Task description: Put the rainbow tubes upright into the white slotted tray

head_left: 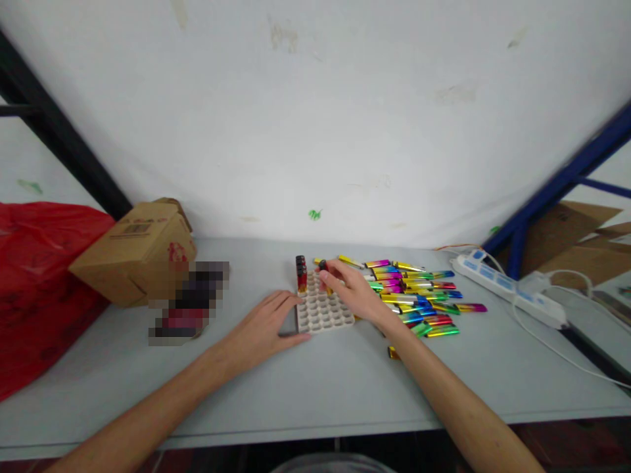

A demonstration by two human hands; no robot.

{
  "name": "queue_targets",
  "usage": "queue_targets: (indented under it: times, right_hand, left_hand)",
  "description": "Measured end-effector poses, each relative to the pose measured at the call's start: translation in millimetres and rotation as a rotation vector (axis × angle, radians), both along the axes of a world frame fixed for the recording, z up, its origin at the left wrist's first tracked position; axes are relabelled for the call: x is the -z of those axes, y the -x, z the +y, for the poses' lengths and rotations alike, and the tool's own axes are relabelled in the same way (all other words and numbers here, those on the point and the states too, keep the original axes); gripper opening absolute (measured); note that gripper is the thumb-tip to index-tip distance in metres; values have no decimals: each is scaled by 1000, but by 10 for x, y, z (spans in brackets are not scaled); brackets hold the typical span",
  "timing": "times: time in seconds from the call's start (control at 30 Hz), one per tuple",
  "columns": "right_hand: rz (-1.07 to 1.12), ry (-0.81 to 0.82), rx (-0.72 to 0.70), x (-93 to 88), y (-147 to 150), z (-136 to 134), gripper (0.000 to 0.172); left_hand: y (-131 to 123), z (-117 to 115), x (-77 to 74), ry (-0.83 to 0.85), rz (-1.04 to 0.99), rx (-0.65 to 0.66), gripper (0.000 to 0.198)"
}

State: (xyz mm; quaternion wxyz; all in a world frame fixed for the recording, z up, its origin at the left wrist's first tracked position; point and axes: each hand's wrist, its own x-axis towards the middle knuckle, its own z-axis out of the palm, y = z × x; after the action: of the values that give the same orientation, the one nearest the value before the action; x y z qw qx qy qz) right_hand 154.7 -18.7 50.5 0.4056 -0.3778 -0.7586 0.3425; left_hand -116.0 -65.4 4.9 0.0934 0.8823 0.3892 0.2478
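Observation:
A white tray with rows of round holes (325, 315) lies on the table in front of me. My left hand (269, 322) holds its near left corner, fingertips at the left edge and thumb along the front edge. Several lighters with black tops (302, 279) stand upright in the tray's left column. Over the far part of the tray, my right hand (348, 289) pinches another lighter (323, 266), black top up; its lower part is partly hidden by my fingers. To the right lies a loose pile of shiny multicoloured lighters (419, 299), partly behind my right wrist.
On the left are a cardboard box (142, 249), a red plastic bag (44, 289) and a blurred dark item (194, 299). A white power strip (510, 286) with cables lies at the right. A white wall (315, 131) rises behind the grey table (296, 394).

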Motion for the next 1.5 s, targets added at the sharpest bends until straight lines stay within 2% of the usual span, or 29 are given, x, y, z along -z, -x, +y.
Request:
queue_targets:
  times: [0.13, 0.37, 0.53, 0.67, 0.73, 0.9, 1.03, 1.13, 1.27, 1.5]
  right_hand:
    - [-161, -188, 81, -44, 43, -1, 48]
    - [-268, -99, 94, 92, 194, 26, 39]
    - [-489, -148, 96, 96, 295, -7, 22]
    - [-727, -214, 104, 16, 386, -12, 35]
    - [-774, -249, 92, 0, 363, -10, 39]
    - [-796, -313, 88, 71, 76, -54, 28]
    - [-711, -319, -5, 156, -69, -43, 13]
    - [-619, -292, -47, 190, -27, 37, 11]
    - [-636, -276, -86, 189, 66, 158, 14]
    - [-584, -274, -136, 231, 75, 321, 10]
  left_hand:
    - [10, -6, 36, -68, 24, 18, 48]
    - [13, -10, 43, -45, 19, 18, 47]
    - [13, 0, 32, 25, 7, 21, 49]
    - [17, 15, 45, 51, -24, -8, 57]
    - [19, 27, 60, 56, -34, -29, 62]
    - [42, 68, 109, 26, -30, -22, 60]
    - [78, 96, 104, 13, -9, -10, 62]
    - [113, 129, 61, 11, 22, -17, 64]
    - [164, 185, 4, 17, 39, -65, 68]
    - [191, 175, 8, -16, 52, -132, 67]
